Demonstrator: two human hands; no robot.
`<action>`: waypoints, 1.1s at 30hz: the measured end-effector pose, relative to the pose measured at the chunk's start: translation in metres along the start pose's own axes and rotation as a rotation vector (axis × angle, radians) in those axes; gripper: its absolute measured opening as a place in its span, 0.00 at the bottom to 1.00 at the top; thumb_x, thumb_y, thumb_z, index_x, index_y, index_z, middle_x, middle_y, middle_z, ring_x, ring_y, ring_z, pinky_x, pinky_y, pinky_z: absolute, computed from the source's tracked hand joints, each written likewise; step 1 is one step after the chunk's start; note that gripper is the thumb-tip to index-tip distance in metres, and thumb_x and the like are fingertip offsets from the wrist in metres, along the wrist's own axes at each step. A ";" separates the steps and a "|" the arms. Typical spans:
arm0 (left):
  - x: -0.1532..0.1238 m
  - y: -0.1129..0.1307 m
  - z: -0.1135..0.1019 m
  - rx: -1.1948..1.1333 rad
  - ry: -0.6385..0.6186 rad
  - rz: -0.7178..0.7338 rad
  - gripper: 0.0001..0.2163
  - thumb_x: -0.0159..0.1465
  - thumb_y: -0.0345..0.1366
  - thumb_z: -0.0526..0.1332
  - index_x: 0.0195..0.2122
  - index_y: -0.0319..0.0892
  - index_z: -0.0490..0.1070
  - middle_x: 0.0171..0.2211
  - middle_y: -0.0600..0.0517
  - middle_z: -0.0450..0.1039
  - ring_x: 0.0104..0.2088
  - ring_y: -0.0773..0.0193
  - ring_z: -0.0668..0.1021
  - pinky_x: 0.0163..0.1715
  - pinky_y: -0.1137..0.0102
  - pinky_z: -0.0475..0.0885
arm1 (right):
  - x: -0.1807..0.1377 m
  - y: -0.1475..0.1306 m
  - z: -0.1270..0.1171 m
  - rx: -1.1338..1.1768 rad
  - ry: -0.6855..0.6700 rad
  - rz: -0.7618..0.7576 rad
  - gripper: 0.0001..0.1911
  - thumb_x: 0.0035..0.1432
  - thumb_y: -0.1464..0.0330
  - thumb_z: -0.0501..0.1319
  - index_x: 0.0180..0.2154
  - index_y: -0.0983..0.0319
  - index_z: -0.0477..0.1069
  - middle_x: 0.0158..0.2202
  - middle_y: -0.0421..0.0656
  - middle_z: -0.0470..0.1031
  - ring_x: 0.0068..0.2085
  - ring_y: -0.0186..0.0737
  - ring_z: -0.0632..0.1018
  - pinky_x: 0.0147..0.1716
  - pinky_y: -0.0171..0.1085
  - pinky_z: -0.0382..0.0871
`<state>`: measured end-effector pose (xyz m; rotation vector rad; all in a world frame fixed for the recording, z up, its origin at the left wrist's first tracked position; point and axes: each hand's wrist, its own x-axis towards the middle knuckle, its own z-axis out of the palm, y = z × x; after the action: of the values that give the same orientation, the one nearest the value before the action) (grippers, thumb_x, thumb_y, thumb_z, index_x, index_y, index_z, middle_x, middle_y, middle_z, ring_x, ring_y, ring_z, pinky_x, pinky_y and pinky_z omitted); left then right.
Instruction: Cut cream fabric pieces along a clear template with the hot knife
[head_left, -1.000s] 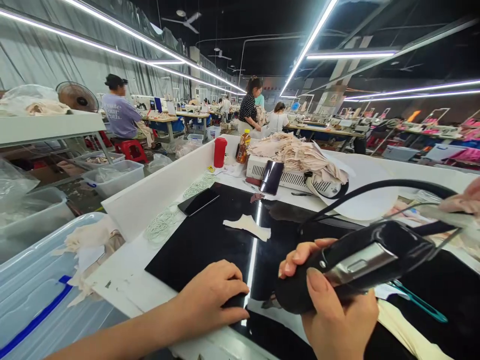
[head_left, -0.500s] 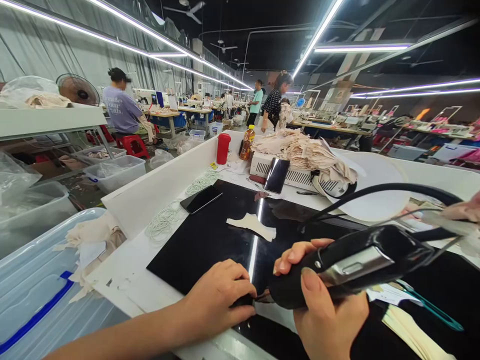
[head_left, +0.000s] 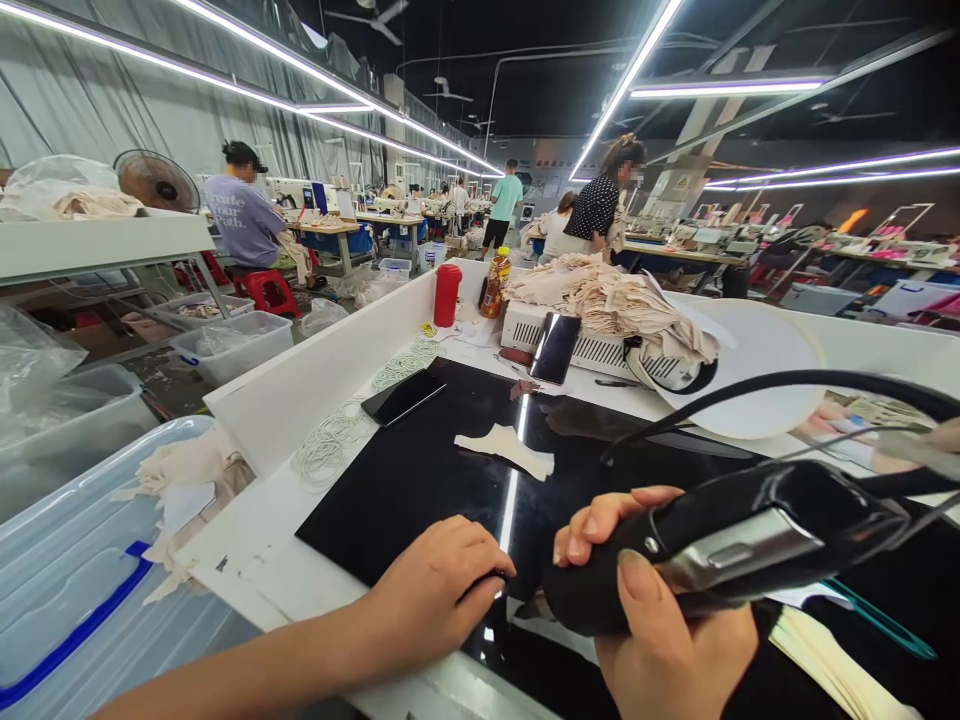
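My right hand [head_left: 667, 610] is wrapped round a black corded hand tool [head_left: 720, 545] with a silver panel, its rounded end pointing left above the glossy black board [head_left: 420, 470]. The underside of the tool is hidden. Low over the board's front edge, my left hand [head_left: 442, 585] has its thumb and fingers drawn together. Something dark shows between them, too small to make out. Beyond both hands a cream cut fabric piece [head_left: 506, 450] lies flat on the board.
Cables [head_left: 787, 385] run off the tool's right end. A phone [head_left: 403, 396] lies on the board's far left; another phone [head_left: 555, 348] leans before a fabric pile [head_left: 600, 290]. A red cup [head_left: 448, 296] and pale green cord [head_left: 330, 440] stand left. Cream strips [head_left: 832, 660] lie right.
The tool and my right hand have shifted slightly right and down. My left hand's thumb has drawn in toward its fingers. In the background, a person in dotted clothing has moved right.
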<state>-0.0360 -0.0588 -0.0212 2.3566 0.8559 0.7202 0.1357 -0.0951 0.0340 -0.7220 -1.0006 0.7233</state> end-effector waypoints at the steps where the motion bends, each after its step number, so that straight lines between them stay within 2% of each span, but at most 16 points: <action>1: 0.000 0.000 0.000 0.000 -0.002 -0.003 0.09 0.69 0.27 0.59 0.47 0.44 0.74 0.45 0.52 0.77 0.46 0.61 0.76 0.50 0.65 0.71 | -0.001 0.000 -0.001 0.001 -0.008 0.005 0.14 0.62 0.66 0.67 0.49 0.53 0.68 0.33 0.38 0.71 0.30 0.37 0.75 0.31 0.41 0.77; 8: 0.000 0.001 -0.001 0.008 0.008 0.015 0.10 0.68 0.25 0.58 0.46 0.44 0.75 0.43 0.52 0.77 0.45 0.61 0.76 0.49 0.65 0.71 | -0.005 0.002 0.001 -0.012 0.002 0.015 0.12 0.64 0.67 0.65 0.48 0.53 0.68 0.33 0.38 0.72 0.30 0.36 0.76 0.31 0.41 0.77; 13: -0.003 -0.002 0.003 0.061 0.017 0.114 0.16 0.67 0.21 0.56 0.47 0.47 0.77 0.43 0.52 0.77 0.44 0.62 0.76 0.47 0.66 0.72 | 0.000 0.000 -0.001 -0.019 -0.022 0.005 0.12 0.64 0.68 0.66 0.48 0.54 0.68 0.33 0.38 0.72 0.30 0.37 0.76 0.30 0.42 0.78; 16: -0.006 -0.003 0.003 0.129 0.008 0.204 0.17 0.66 0.21 0.57 0.47 0.47 0.78 0.44 0.51 0.76 0.44 0.61 0.76 0.46 0.66 0.73 | 0.006 -0.008 -0.007 -0.037 0.026 -0.026 0.13 0.62 0.67 0.68 0.47 0.54 0.69 0.33 0.38 0.73 0.30 0.37 0.76 0.30 0.42 0.77; 20: -0.003 -0.002 -0.005 0.196 -0.060 0.303 0.16 0.63 0.19 0.58 0.44 0.44 0.78 0.43 0.50 0.77 0.42 0.61 0.77 0.45 0.66 0.74 | 0.018 -0.022 -0.016 -0.082 0.173 -0.045 0.16 0.57 0.64 0.71 0.44 0.55 0.70 0.30 0.37 0.73 0.29 0.37 0.75 0.29 0.40 0.75; 23: 0.010 -0.004 -0.015 0.185 -0.131 0.326 0.14 0.67 0.21 0.57 0.46 0.43 0.78 0.43 0.49 0.78 0.41 0.62 0.79 0.45 0.68 0.74 | 0.025 -0.028 -0.021 -0.099 0.262 -0.045 0.18 0.52 0.64 0.74 0.42 0.56 0.70 0.28 0.36 0.73 0.28 0.37 0.75 0.27 0.38 0.76; 26: 0.035 -0.007 -0.023 0.162 -0.211 0.376 0.13 0.71 0.25 0.56 0.52 0.42 0.75 0.47 0.48 0.78 0.46 0.60 0.79 0.49 0.66 0.74 | 0.028 -0.027 -0.026 -0.112 0.294 -0.063 0.18 0.52 0.64 0.74 0.42 0.56 0.70 0.29 0.36 0.73 0.28 0.36 0.75 0.28 0.38 0.76; 30: 0.070 -0.007 -0.025 0.003 -0.375 0.436 0.14 0.70 0.29 0.63 0.56 0.41 0.70 0.51 0.48 0.78 0.54 0.59 0.77 0.59 0.65 0.70 | 0.025 -0.019 -0.034 -0.135 0.260 -0.069 0.17 0.56 0.65 0.72 0.45 0.56 0.70 0.31 0.37 0.74 0.29 0.37 0.77 0.29 0.38 0.77; 33: 0.087 -0.007 -0.021 -0.123 -0.472 0.481 0.18 0.68 0.33 0.66 0.58 0.42 0.69 0.54 0.47 0.77 0.57 0.59 0.75 0.61 0.66 0.68 | 0.023 -0.013 -0.037 -0.143 0.239 -0.067 0.17 0.58 0.65 0.71 0.46 0.55 0.69 0.32 0.37 0.74 0.30 0.37 0.77 0.30 0.40 0.77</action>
<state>0.0048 0.0118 0.0155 2.4845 0.0411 0.3446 0.1808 -0.0912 0.0421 -0.8737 -0.8592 0.4973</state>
